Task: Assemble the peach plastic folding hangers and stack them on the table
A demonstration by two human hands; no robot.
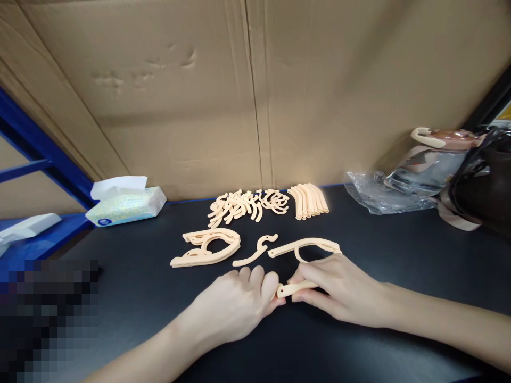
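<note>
My right hand (335, 290) pinches a cream plastic hanger arm (297, 288) between thumb and fingers; a small round hole shows at its left end. Against that end my left hand (247, 303) is closed, with a cream hanger part mostly hidden in its fingers. Just beyond my hands lie a hook piece (259, 251) and a long curved hanger assembly (307, 244), partly covered by my right hand. Farther left rests a folded hanger (207, 247) with two arms around a round opening.
Loose hook pieces (235, 206) form a pile at the back of the black table (131, 298), beside stacked curved arms (308, 201). A tissue pack (125, 205) stands back left. At right are a clear plastic bag (383, 197), a bottle (423, 165) and a dark bag (485, 186). Cardboard (179, 106) walls the back.
</note>
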